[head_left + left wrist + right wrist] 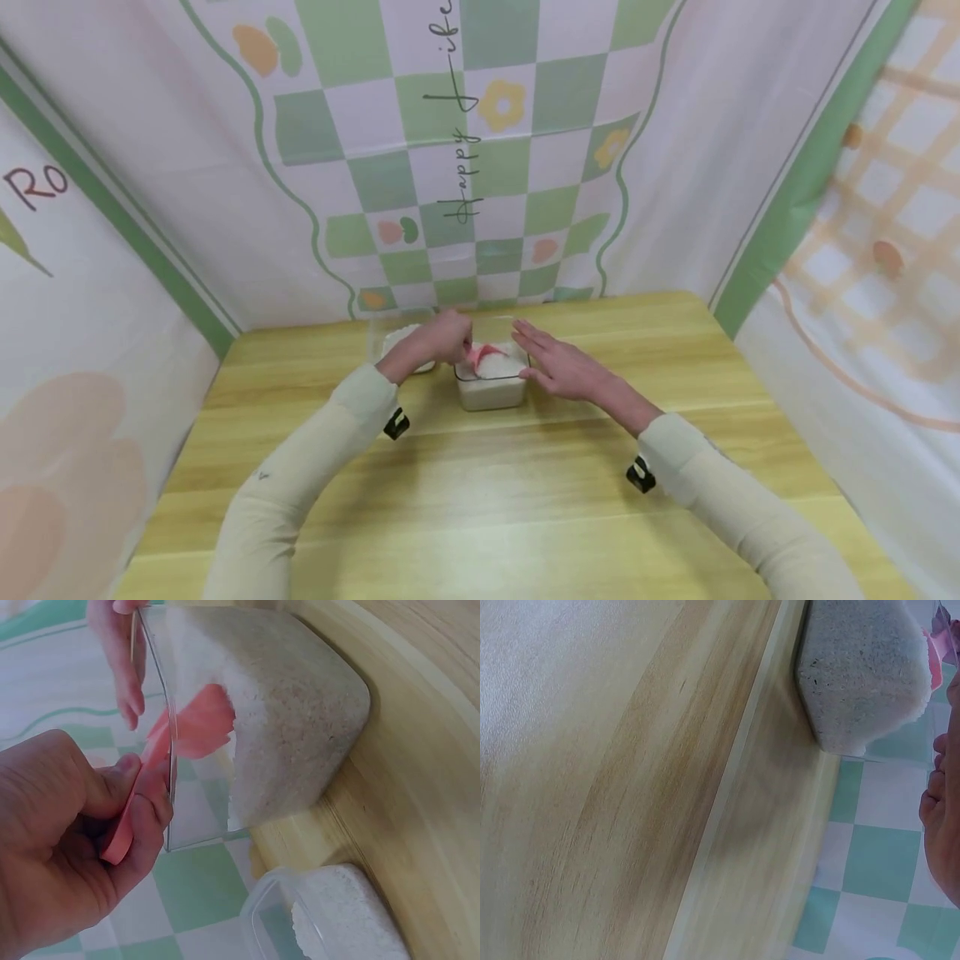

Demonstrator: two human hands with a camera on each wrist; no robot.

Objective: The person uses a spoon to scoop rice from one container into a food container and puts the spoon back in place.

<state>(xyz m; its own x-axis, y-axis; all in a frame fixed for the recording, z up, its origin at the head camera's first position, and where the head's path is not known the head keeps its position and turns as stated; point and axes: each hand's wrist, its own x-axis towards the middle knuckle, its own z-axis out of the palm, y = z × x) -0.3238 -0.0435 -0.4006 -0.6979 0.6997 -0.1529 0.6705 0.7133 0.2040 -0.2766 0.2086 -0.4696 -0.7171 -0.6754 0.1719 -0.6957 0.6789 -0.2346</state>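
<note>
While your left hand [438,340] has its fingers curled tight around the handle of a pink scoop [184,731], the scoop's bowl is dipped into the clear container [491,385] of white grains sitting right between your two hands. From the left wrist view you can see your thumb and forefinger pinching that pink handle just outside the container's transparent wall, with the scoop head half buried in the grains inside.

Your right hand [564,367] is flat and relaxed, fingers straight, resting against the right side of that container and holding nothing. In the right wrist view only the edge of its fingers [939,802] shows, just beside the container's corner.

Just past your left hand, on its far-left side, there's a second clear container [330,915] also filled with the same white stuff, close to the first one.

Everything sits on the wooden table [480,500]. Beyond your hands, the checkered backdrop [480,167] has script writing that reads "happy" plus another word I can't fully make out, and off to your left there's a partial "RO" [36,185] in dark red.
</note>
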